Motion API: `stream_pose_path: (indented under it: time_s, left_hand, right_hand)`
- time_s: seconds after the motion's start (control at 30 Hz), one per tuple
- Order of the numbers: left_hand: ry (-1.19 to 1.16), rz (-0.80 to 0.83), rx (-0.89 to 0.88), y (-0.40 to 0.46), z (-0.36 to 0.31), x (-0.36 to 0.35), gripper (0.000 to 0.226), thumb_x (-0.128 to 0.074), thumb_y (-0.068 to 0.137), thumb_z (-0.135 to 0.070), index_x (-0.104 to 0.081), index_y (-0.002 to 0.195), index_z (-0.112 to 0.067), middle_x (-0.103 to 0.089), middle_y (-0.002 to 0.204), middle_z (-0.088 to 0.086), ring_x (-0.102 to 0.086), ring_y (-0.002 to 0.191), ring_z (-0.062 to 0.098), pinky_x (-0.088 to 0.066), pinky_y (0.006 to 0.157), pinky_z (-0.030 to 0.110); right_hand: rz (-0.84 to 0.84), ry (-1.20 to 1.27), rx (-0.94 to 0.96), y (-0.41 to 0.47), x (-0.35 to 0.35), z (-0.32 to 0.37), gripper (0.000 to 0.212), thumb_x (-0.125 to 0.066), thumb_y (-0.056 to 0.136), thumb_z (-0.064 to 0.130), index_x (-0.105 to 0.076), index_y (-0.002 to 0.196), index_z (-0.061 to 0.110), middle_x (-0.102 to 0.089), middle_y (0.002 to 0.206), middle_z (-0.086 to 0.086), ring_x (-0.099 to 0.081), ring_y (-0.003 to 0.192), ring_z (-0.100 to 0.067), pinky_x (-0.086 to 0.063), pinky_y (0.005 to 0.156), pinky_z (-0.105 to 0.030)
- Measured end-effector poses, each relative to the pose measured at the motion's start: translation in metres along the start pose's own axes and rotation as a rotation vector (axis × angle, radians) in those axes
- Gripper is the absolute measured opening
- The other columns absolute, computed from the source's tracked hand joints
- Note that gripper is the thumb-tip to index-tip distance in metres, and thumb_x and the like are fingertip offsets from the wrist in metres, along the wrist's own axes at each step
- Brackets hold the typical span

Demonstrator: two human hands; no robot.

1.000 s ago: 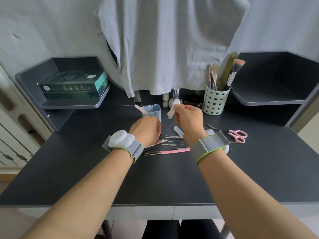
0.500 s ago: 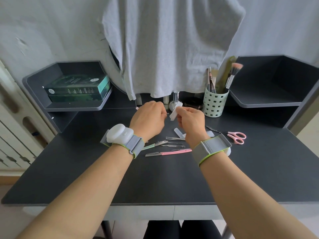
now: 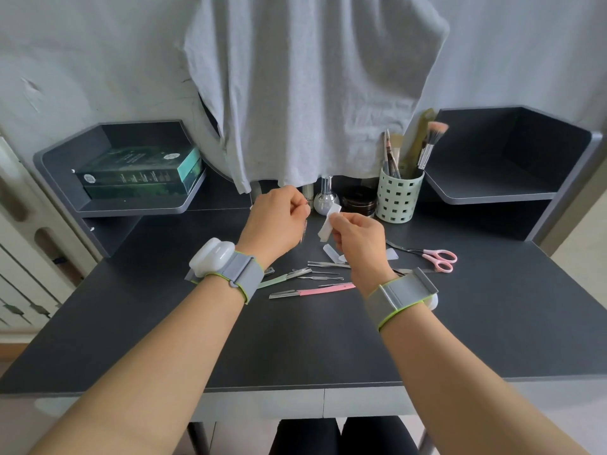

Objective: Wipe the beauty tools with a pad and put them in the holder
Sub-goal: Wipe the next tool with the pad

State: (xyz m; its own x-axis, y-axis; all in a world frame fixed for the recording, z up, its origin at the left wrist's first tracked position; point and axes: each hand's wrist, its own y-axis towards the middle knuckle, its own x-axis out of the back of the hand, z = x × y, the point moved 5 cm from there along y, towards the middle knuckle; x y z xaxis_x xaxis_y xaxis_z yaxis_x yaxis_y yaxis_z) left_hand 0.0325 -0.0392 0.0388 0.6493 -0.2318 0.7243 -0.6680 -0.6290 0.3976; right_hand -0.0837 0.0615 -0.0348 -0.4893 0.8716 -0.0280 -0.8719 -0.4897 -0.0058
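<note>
My left hand (image 3: 276, 221) is raised over the back of the desk and pinches a thin metal tool (image 3: 304, 232) that hangs point down. Just to its right, my right hand (image 3: 358, 239) pinches a white pad (image 3: 328, 222), a small gap away from the tool. On the desk below lie a pink razor (image 3: 312, 291), a green razor (image 3: 281, 280), tweezers (image 3: 328, 265) and other thin metal tools. A pale green perforated holder (image 3: 399, 200) with brushes stands at the back right. The blue holder seen earlier is hidden behind my left hand.
Pink scissors (image 3: 435, 257) lie to the right of the tools. A glass bottle (image 3: 323, 200) and a dark jar (image 3: 358, 201) stand at the back under a hanging grey cloth (image 3: 312, 93). Green boxes (image 3: 141, 174) sit on the left shelf.
My left hand has risen from beside the blue holder and now covers it. The thin metal tool now shows, hanging from its fingers near the pad. My right hand barely moved.
</note>
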Motion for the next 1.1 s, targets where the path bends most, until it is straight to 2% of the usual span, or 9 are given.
stream_pose_path:
  time_s: [0.1,0.33,0.4,0.47,0.57,0.7,0.9,1.0,1.1]
  left_hand:
    - [-0.067,0.005,0.04,0.002,0.0,-0.001,0.014,-0.061,0.095,-0.021,-0.072,0.094,-0.013,-0.073,0.084,-0.001,-0.068,0.081,0.017,-0.053,0.078,0.028]
    - [-0.107,0.01,0.05,0.002,-0.004,-0.003,0.014,-0.061,0.094,-0.02,-0.073,0.092,-0.014,-0.074,0.081,-0.002,-0.07,0.077,0.015,-0.058,0.078,0.036]
    - [-0.129,0.005,0.065,0.002,-0.003,-0.003,0.014,-0.06,0.094,-0.019,-0.073,0.091,-0.014,-0.073,0.079,-0.003,-0.07,0.077,0.016,-0.059,0.078,0.038]
    - [-0.139,-0.001,0.067,0.0,-0.004,-0.002,0.014,-0.06,0.094,-0.019,-0.074,0.091,-0.015,-0.072,0.076,-0.005,-0.07,0.075,0.015,-0.06,0.077,0.036]
    - [-0.131,0.001,0.05,-0.001,-0.008,-0.002,0.015,-0.061,0.093,-0.019,-0.075,0.09,-0.017,-0.069,0.074,-0.008,-0.065,0.068,0.009,-0.054,0.07,0.024]
    - [-0.12,-0.005,0.032,-0.003,-0.013,-0.002,0.016,-0.061,0.094,-0.017,-0.076,0.087,-0.017,-0.066,0.079,-0.011,-0.06,0.076,0.007,-0.036,0.06,0.004]
    - [-0.06,0.072,0.019,-0.007,-0.011,-0.001,0.032,-0.044,0.1,-0.012,-0.076,0.106,-0.017,-0.069,0.096,-0.005,-0.059,0.086,0.013,-0.04,0.073,0.021]
    - [-0.033,0.137,0.047,-0.012,-0.004,-0.006,0.032,-0.044,0.1,-0.014,-0.075,0.105,-0.02,-0.071,0.089,0.0,-0.061,0.079,0.019,-0.043,0.061,0.026]
    - [-0.018,0.204,0.062,-0.016,-0.002,-0.012,0.028,-0.047,0.1,-0.016,-0.074,0.102,-0.02,-0.067,0.081,-0.001,-0.055,0.066,0.013,-0.038,0.054,0.02]
  right_hand:
    - [0.049,-0.022,0.069,-0.004,-0.003,0.001,0.017,-0.066,0.093,0.028,-0.074,0.083,0.016,-0.058,0.061,0.003,-0.048,0.061,-0.013,-0.045,0.067,-0.034]
    - [0.123,-0.129,0.196,-0.009,-0.012,0.006,0.018,-0.068,0.091,0.037,-0.075,0.089,0.021,-0.068,0.072,0.009,-0.055,0.068,-0.01,-0.051,0.074,-0.039]
    - [0.132,-0.166,0.213,-0.01,-0.012,0.007,0.017,-0.068,0.092,0.036,-0.076,0.094,0.021,-0.072,0.078,0.008,-0.06,0.071,-0.008,-0.052,0.075,-0.036]
    - [0.145,-0.193,0.234,-0.012,-0.012,0.008,0.019,-0.068,0.094,0.035,-0.076,0.098,0.018,-0.071,0.077,0.01,-0.058,0.066,-0.003,-0.048,0.067,-0.026]
    - [0.161,-0.199,0.244,-0.015,-0.013,0.007,0.02,-0.069,0.094,0.035,-0.077,0.098,0.017,-0.064,0.066,0.016,-0.051,0.054,0.002,-0.038,0.059,-0.018]
    - [0.178,-0.182,0.234,-0.017,-0.015,0.008,0.02,-0.069,0.093,0.035,-0.075,0.089,0.016,-0.058,0.055,0.02,-0.047,0.052,-0.001,-0.036,0.06,-0.022]
    - [0.141,-0.036,0.185,-0.014,-0.004,0.012,0.017,-0.068,0.092,0.029,-0.073,0.081,0.017,-0.053,0.061,0.01,-0.043,0.064,-0.012,-0.04,0.065,-0.033]
    - [0.122,0.023,0.169,-0.012,0.0,0.013,0.018,-0.067,0.094,0.027,-0.073,0.082,0.016,-0.052,0.063,0.007,-0.043,0.066,-0.014,-0.04,0.066,-0.033]
    - [0.095,0.05,0.162,-0.011,0.003,0.014,0.019,-0.065,0.096,0.025,-0.073,0.086,0.012,-0.054,0.065,0.006,-0.044,0.068,-0.013,-0.04,0.069,-0.032]
